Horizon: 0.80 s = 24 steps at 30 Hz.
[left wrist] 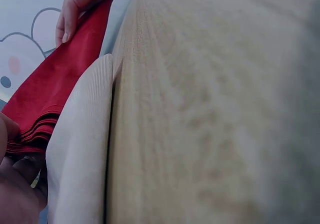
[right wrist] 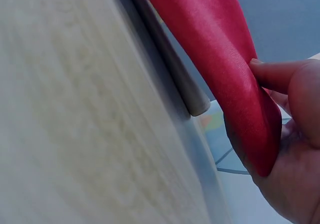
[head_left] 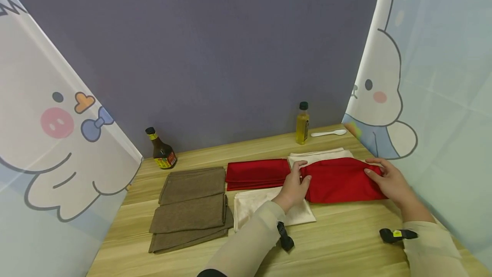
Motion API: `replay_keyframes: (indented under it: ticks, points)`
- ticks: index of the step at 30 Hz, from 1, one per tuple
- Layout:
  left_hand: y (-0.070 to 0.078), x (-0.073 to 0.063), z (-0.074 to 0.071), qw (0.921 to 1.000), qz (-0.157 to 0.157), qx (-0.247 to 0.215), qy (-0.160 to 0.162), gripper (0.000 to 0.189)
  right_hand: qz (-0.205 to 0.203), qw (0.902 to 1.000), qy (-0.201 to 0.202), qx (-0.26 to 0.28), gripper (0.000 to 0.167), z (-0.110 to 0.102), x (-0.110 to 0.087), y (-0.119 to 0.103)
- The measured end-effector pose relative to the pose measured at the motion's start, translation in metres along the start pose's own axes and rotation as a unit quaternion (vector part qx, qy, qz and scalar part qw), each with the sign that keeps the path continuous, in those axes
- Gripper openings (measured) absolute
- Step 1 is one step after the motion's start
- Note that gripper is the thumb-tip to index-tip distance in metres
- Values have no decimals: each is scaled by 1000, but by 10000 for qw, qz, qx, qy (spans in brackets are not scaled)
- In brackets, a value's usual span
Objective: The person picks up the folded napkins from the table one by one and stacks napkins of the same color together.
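Note:
A folded red cloth point(head_left: 344, 181) is held up between both hands, over the right part of the table. My left hand point(head_left: 294, 189) pinches its left end, where several stacked layers show in the left wrist view. At the other end my right hand point(head_left: 392, 183) grips the fold, thumb on top and fingers beneath, as the right wrist view shows. Behind the red cloth, a cream folded cloth point(head_left: 320, 155) is partly covered by it. Another cream cloth point(head_left: 250, 204) lies under the left forearm, and a second red folded cloth point(head_left: 257, 172) lies just left of the left hand.
Brown folded cloths point(head_left: 188, 215) lie in overlapping layers at the left of the wooden table point(head_left: 338, 238). A dark sauce bottle point(head_left: 163, 151) stands at the back left. An oil bottle point(head_left: 302, 125) and a white spoon point(head_left: 328, 133) are at the back right.

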State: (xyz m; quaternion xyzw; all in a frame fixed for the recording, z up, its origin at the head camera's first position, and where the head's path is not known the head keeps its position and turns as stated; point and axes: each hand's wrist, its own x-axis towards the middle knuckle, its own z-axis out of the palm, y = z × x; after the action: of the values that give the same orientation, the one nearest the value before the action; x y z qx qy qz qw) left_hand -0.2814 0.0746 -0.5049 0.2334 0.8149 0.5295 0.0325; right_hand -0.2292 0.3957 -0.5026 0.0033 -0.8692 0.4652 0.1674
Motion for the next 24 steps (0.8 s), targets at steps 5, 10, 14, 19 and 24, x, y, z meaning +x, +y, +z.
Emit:
replay_keyframes:
  ticks: [5,10,14,19,24]
  points:
    - [0,-1,-2,9997,-168,8,-169,51,164,9999,6,-42,43,1,-1,-2]
    - [-1,-2,-2,9996,-79,-51,-268,58,246,9997,25,-26,39,1,-3,-4]
    - [-2,-2,-2,9995,-33,-186,-264,56,277,9994,176,-65,38,1,-2,-4]
    - [-1,-2,-4,9991,-9,-377,-216,41,291,9989,362,28,31,3,0,-4]
    - [-1,-1,-5,9993,-197,-308,-82,39,139,9982,565,153,18,4,1,-3]
